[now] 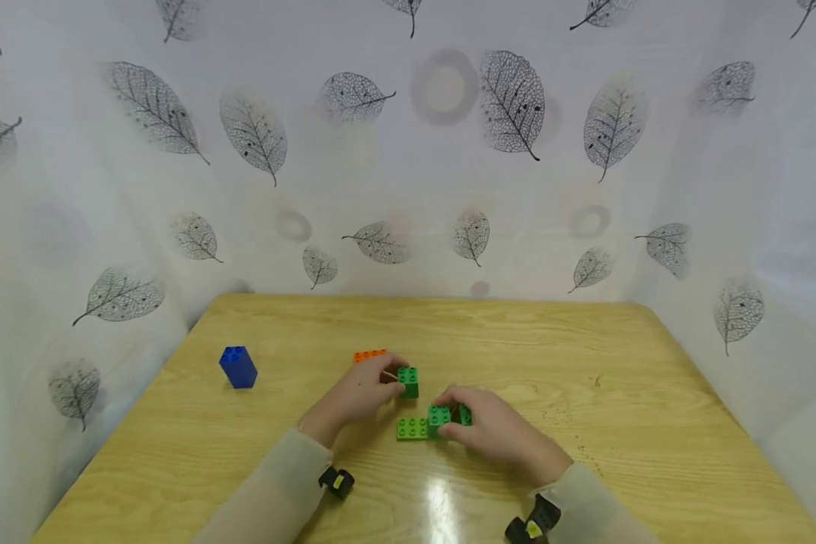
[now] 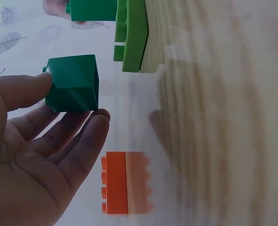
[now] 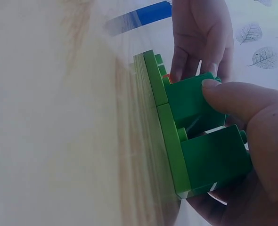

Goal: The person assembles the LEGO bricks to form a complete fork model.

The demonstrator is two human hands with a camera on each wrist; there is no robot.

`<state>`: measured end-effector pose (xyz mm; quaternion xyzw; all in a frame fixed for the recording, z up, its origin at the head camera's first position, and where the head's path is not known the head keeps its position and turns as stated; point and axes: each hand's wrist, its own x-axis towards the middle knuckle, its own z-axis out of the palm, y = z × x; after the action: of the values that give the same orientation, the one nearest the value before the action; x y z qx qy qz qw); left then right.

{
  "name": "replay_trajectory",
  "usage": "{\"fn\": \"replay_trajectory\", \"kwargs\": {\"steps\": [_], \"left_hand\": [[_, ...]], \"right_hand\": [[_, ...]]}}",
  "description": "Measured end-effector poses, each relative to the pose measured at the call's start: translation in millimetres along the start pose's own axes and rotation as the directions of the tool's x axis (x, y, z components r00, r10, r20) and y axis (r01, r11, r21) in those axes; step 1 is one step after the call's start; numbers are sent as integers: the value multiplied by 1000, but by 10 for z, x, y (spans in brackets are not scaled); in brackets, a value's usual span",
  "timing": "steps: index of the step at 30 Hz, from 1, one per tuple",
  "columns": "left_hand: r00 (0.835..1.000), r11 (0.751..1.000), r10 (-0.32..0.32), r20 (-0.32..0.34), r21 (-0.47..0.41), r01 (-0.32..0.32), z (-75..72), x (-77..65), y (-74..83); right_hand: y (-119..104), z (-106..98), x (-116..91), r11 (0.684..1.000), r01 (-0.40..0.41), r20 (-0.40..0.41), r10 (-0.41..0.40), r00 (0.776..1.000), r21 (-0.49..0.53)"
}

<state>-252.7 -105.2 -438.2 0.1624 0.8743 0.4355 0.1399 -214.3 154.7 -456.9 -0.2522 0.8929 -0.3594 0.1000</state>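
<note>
My left hand [image 1: 362,391] pinches a dark green block [image 1: 409,383] between thumb and fingers. In the left wrist view that green block [image 2: 73,87] is held clear of the tabletop. Two light green bricks [image 1: 412,429] lie end to end on the table. Two more dark green blocks stand on them, a small gap between the two. My right hand [image 1: 493,427] grips the nearer-to-middle block [image 3: 188,101], its thumb on the side. The other block [image 3: 216,157] sits at the right end, partly covered by the right hand in the head view.
An orange brick [image 1: 369,356] lies on the table beyond my left hand. Farther left stands a tall blue block [image 1: 239,368]. A leaf-patterned curtain [image 1: 408,174] surrounds the back and sides of the wooden table [image 1: 585,347].
</note>
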Motion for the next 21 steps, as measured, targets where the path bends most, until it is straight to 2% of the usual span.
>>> {"fn": "replay_trajectory", "kwargs": {"steps": [4, 9, 14, 21], "left_hand": [[1000, 999, -10, 18, -33, 11, 14, -111, -14], [998, 998, 22, 52, -52, -19, 18, -228, -14], [994, 998, 49, 98, -37, -45, 23, -307, 1], [990, 999, 49, 133, 8, -51, 66, -358, -6]], "right_hand": [[23, 6, 7, 1000, -16, 8, 16, 1000, 13], [38, -1, 13, 999, -20, 10, 20, 1000, 24], [26, -27, 14, 999, -4, 19, 3, 1000, 38], [45, -22, -6, 999, -3, 27, 1, 1000, 51]]}}
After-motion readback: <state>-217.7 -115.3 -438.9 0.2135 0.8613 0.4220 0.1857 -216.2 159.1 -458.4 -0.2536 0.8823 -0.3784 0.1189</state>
